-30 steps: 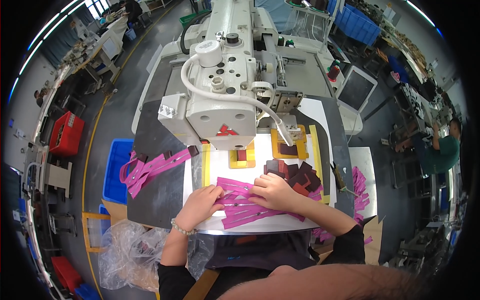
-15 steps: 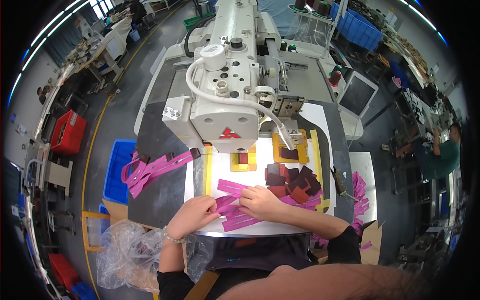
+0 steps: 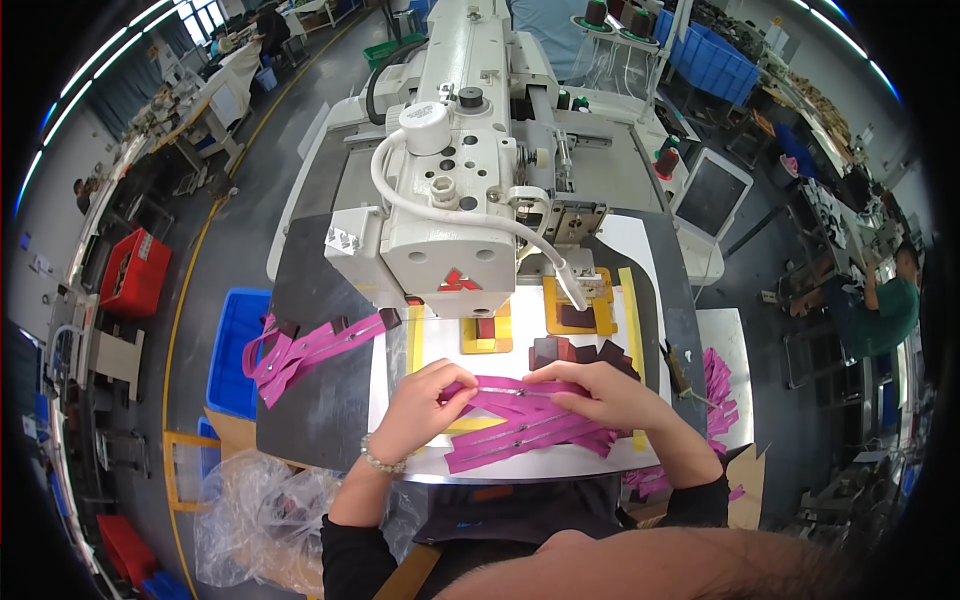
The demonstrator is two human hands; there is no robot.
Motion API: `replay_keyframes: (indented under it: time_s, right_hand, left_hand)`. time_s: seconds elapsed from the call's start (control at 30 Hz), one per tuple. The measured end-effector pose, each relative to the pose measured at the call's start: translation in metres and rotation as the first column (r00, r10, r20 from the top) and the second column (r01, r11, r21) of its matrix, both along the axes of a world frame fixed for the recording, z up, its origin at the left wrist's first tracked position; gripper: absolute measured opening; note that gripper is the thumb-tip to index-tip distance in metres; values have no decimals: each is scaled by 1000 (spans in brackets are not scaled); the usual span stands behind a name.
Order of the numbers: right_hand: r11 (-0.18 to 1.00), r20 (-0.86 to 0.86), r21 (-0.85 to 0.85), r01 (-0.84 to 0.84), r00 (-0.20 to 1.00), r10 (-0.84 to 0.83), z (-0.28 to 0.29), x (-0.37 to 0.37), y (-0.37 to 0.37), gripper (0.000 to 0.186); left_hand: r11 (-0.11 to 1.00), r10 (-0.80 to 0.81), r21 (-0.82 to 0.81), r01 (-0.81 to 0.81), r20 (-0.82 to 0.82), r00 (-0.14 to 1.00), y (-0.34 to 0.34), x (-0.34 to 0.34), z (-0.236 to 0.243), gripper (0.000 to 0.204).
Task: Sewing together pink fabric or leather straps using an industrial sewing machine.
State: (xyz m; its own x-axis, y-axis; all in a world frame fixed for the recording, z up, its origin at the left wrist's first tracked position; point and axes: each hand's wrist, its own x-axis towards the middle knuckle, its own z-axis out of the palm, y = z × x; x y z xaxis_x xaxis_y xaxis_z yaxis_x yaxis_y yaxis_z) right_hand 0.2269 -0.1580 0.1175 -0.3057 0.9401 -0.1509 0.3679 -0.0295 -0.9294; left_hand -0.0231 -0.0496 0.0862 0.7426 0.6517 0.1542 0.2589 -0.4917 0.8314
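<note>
A magenta zipper (image 3: 497, 385) is stretched level across the front of the white work surface. Its left end is pinched in my left hand (image 3: 420, 405), which is closed. My right hand (image 3: 615, 398) is closed on the same zipper farther right, thumb below and fingers above. Under and nearer than it, more magenta zippers (image 3: 525, 437) lie crossed over one another. Just beyond my right hand sits a pile of dark red and brown patches (image 3: 585, 353), partly hidden by that hand. Magenta zippers with dark end patches (image 3: 322, 347) rest at the table's left side.
A large white sewing machine (image 3: 450, 240) stands over the table, close beyond my hands. Yellow frames (image 3: 487, 345) lie beneath its head. A blue bin (image 3: 235, 355) is at the left; magenta zippers (image 3: 718, 390) hang at the right. Someone in green (image 3: 885, 315) sits far right.
Both hands have moved apart and farther from me, my right hand also going right. One zipper is now stretched between them, above the others. My right hand now covers part of the patch pile.
</note>
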Motion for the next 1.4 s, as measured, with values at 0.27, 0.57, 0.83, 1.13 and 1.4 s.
replay_keyframes:
  time_s: [0.27, 0.57, 0.83, 1.13, 1.4]
  right_hand:
    - [930, 222, 248, 271, 919, -327, -68, 78, 59, 27]
    - [988, 131, 36, 153, 979, -157, -73, 82, 71, 28]
    - [986, 155, 157, 47, 985, -72, -93, 72, 74, 28]
    - [979, 146, 168, 113, 980, -138, -87, 77, 79, 30]
    - [973, 189, 206, 106, 971, -146, -76, 70, 81, 28]
  left_hand:
    - [785, -89, 592, 184, -187, 978, 6, 50, -37, 33]
    - [609, 8, 769, 191, -248, 969, -2, 47, -52, 24]
    - [573, 48, 815, 89, -142, 989, 6, 43, -54, 16]
    - [610, 74, 783, 124, -212, 974, 5, 40, -62, 25]
    - [628, 45, 768, 124, -195, 980, 6, 41, -60, 26]
